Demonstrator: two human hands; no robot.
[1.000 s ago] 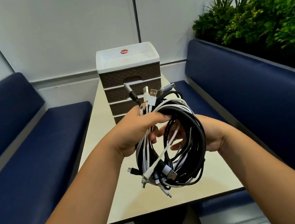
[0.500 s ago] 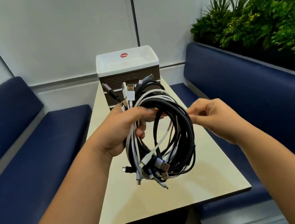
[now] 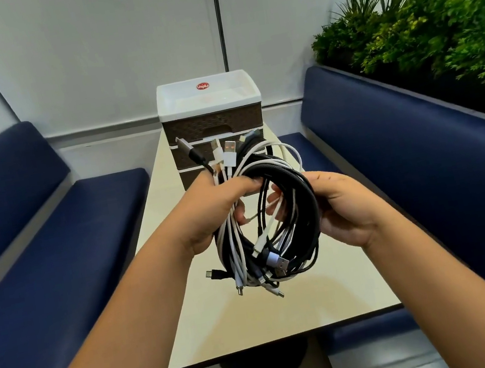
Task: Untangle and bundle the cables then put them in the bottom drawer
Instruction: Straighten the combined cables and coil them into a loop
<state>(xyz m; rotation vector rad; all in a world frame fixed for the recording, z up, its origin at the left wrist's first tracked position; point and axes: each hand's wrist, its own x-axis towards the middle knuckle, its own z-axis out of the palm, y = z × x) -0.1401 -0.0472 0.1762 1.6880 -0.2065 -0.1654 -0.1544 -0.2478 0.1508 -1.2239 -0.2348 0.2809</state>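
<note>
A coil of black and white cables (image 3: 299, 203) hangs in the air above the table. My left hand (image 3: 216, 207) grips its upper left side, and several USB plugs stick up above that fist. My right hand (image 3: 344, 205) holds the coil's right side, with the fingers curled through the loop. More plug ends dangle at the bottom of the coil. Behind the coil stands a small drawer unit (image 3: 211, 121) with brown woven fronts and a white top. Its lower drawers are hidden by the cables and my left hand.
The beige table (image 3: 288, 311) runs between two dark blue benches, one on the left (image 3: 50, 235) and one on the right (image 3: 422, 153). Green plants (image 3: 431, 17) stand behind the right bench. A white wall closes the far end.
My right hand, apart from the coil half a second ago, has come back and taken hold of its right side. The coil has dropped slightly in view.
</note>
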